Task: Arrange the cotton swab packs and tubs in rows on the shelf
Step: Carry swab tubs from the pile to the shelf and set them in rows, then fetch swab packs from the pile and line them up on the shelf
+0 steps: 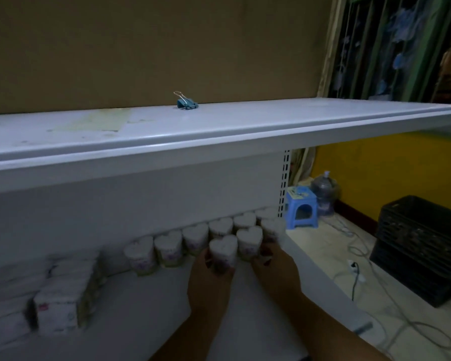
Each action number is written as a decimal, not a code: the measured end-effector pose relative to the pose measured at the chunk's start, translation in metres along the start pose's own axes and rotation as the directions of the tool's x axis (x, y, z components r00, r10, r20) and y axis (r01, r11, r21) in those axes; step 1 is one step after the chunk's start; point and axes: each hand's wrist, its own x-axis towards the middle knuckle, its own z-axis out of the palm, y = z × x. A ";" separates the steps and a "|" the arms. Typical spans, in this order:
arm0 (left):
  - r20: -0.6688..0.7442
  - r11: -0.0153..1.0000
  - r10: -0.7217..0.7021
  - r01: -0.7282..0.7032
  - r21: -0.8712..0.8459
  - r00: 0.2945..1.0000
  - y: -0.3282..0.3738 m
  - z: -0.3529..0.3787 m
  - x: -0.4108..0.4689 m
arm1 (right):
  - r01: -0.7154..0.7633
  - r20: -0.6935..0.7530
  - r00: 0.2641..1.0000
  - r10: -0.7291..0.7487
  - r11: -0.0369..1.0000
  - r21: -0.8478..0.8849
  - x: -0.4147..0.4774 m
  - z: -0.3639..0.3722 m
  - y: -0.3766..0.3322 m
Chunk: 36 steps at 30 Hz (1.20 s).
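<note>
Shelf (141, 308) holds nine tubs (167, 247); left fingers (206, 257) grip one, right fingers (265, 252) touch another

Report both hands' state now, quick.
Left hand: grips the front heart-shaped tub.
Right hand: fingers against the next tub; grip cannot be told.

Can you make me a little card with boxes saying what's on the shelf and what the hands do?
Back row: white heart-shaped tubs lined up at the back of the lower shelf
Left hand: grips the nearest front tub
Right hand: fingers at the next front tub; grip unclear
Left side: white rectangular packs, blurry
Upper shelf: small blue binder clip
</note>
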 end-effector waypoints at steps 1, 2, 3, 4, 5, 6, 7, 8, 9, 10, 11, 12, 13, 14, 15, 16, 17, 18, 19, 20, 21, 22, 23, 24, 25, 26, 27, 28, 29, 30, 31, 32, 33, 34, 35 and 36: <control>-0.011 1.000 -0.002 0.002 0.003 1.000 0.000 0.003 0.001 | 0.002 -0.012 1.000 -0.003 1.000 -0.007 0.001 0.001 0.003; -0.014 1.000 0.009 -0.009 0.017 1.000 -0.001 0.005 0.002 | 0.002 -0.021 1.000 -0.002 1.000 -0.012 0.002 0.002 0.004; -0.014 0.999 0.022 -0.021 0.041 1.000 -0.001 0.007 0.004 | -0.002 -0.026 1.000 0.001 1.000 -0.010 0.002 0.003 0.005; -0.016 0.998 0.019 -0.018 0.067 1.000 -0.003 0.009 0.005 | -0.007 -0.029 1.000 0.007 1.000 -0.008 0.004 0.004 0.006; -0.017 0.996 -0.001 0.002 0.089 1.000 -0.004 0.010 0.006 | -0.014 -0.036 0.999 0.013 1.000 -0.012 0.004 0.004 0.006; -0.023 0.994 -0.025 0.028 0.108 0.999 -0.006 0.010 0.006 | -0.024 -0.043 0.999 0.023 1.000 -0.021 0.005 0.005 0.007; -0.029 0.992 -0.040 0.043 0.118 0.999 -0.008 0.011 0.008 | -0.032 -0.047 0.998 0.030 0.999 -0.028 0.006 0.006 0.007; -0.031 0.991 -0.045 0.049 0.121 0.999 -0.011 0.012 0.008 | -0.036 -0.046 0.998 0.034 0.999 -0.035 0.006 0.006 0.007; -0.030 0.991 -0.045 0.048 0.124 0.999 -0.013 0.013 0.009 | -0.036 -0.044 0.998 0.034 0.998 -0.043 0.006 0.006 0.007; -0.028 0.991 -0.045 0.048 0.128 0.999 -0.014 0.013 0.010 | -0.035 -0.043 0.999 0.033 0.998 -0.051 0.006 0.006 0.007; -0.026 0.990 -0.044 0.047 0.134 0.999 -0.015 0.014 0.010 | -0.035 -0.042 0.999 0.033 0.998 -0.054 0.006 0.006 0.008; -0.026 0.989 -0.045 0.048 0.140 0.999 -0.016 0.014 0.010 | -0.034 -0.040 0.999 0.032 0.998 -0.052 0.006 0.005 0.008; -0.029 0.988 -0.051 0.054 0.142 0.998 -0.017 0.014 0.010 | -0.031 -0.036 0.999 0.029 0.998 -0.049 0.006 0.005 0.009; -0.043 0.988 -0.059 0.064 0.137 0.997 -0.018 0.015 0.010 | -0.027 -0.031 0.999 0.026 0.998 -0.052 0.006 0.005 0.008; -0.065 0.989 -0.064 0.072 0.127 0.996 -0.018 0.016 0.009 | -0.029 -0.026 0.999 0.027 0.998 -0.057 0.006 0.004 0.008; -0.087 0.990 -0.059 0.069 0.120 0.994 -0.017 0.016 0.008 | -0.033 -0.021 0.999 0.032 0.997 -0.066 0.005 0.004 0.006; -0.103 0.992 -0.044 0.056 0.115 0.994 -0.014 0.015 0.008 | -0.035 -0.018 0.999 0.034 0.997 -0.076 0.005 0.003 0.005; -0.113 0.995 -0.022 0.033 0.098 0.993 -0.011 0.014 0.008 | -0.036 -0.015 0.999 0.035 0.996 -0.080 0.004 0.002 0.003; -0.118 0.998 0.000 0.008 0.068 0.993 -0.008 0.013 0.008 | -0.041 -0.012 0.999 0.041 0.996 -0.083 0.003 0.001 0.002; -0.117 0.999 0.012 -0.008 0.040 0.993 -0.006 0.010 0.005 | -0.057 -0.009 0.998 0.056 0.994 -0.096 0.000 0.000 0.000; -0.106 1.000 0.003 0.000 0.030 0.994 -0.005 0.005 0.001 | -0.072 -0.015 0.997 0.070 0.989 -0.127 -0.004 -0.002 -0.002; -0.065 0.998 -0.039 0.042 0.040 0.997 -0.004 -0.001 -0.005 | -0.079 -0.033 0.997 0.074 0.984 -0.159 -0.010 -0.004 -0.005; 0.000 0.992 -0.099 0.099 0.082 0.995 -0.004 -0.008 -0.012 | -0.072 -0.049 0.997 0.064 0.979 -0.192 -0.018 -0.006 -0.009; 0.068 0.980 -0.140 0.128 0.153 0.988 -0.006 -0.018 -0.020 | -0.054 -0.055 0.998 0.042 0.970 -0.237 -0.029 -0.007 -0.013; 0.135 0.968 -0.134 0.101 0.229 0.982 -0.006 -0.032 -0.026 | -0.010 -0.050 0.999 -0.004 0.957 -0.290 -0.041 -0.009 -0.018; 0.195 0.955 -0.087 0.025 0.296 0.977 -0.005 -0.051 -0.031 | 0.065 -0.032 0.996 -0.081 0.939 -0.338 -0.053 -0.009 -0.025; 0.250 0.933 -0.023 -0.069 0.354 0.968 -0.001 -0.074 -0.032 | 0.140 -0.008 0.988 -0.153 0.922 -0.362 -0.064 -0.008 -0.034; 0.310 0.899 0.020 -0.152 0.411 0.951 0.004 -0.102 -0.032 | 0.179 0.015 0.982 -0.186 0.916 -0.359 -0.077 -0.007 -0.048; 0.369 0.856 0.024 -0.210 0.473 0.929 0.010 -0.134 -0.032 | 0.205 0.033 0.978 -0.207 0.915 -0.346 -0.092 -0.002 -0.066; 0.415 0.802 0.002 -0.250 0.543 0.910 0.014 -0.170 -0.033 | 0.253 0.053 0.967 -0.249 0.910 -0.327 -0.108 0.007 -0.088; 0.445 0.730 -0.031 -0.284 0.622 0.895 0.016 -0.209 -0.036 | 0.328 0.075 0.944 -0.320 0.894 -0.306 -0.127 0.020 -0.112; 0.461 0.640 -0.065 -0.317 0.700 0.885 0.017 -0.250 -0.040 | 0.419 0.136 0.908 -0.396 0.864 -0.279 -0.147 0.038 -0.137; 0.461 0.545 -0.095 -0.341 0.766 0.882 0.017 -0.293 -0.045 | 0.523 0.248 0.848 -0.468 0.812 -0.258 -0.169 0.060 -0.163; 0.444 0.458 -0.121 -0.347 0.819 0.888 0.016 -0.335 -0.051 | 0.632 0.377 0.758 -0.532 0.742 -0.223 -0.191 0.085 -0.188; 0.408 0.384 -0.148 -0.328 0.863 0.901 0.016 -0.378 -0.058 | 0.724 0.501 0.650 -0.571 0.667 -0.179 -0.211 0.109 -0.211; 0.351 0.330 -0.175 -0.281 0.901 0.920 0.016 -0.419 -0.066 | 0.785 0.591 0.552 -0.588 0.605 -0.132 -0.231 0.129 -0.235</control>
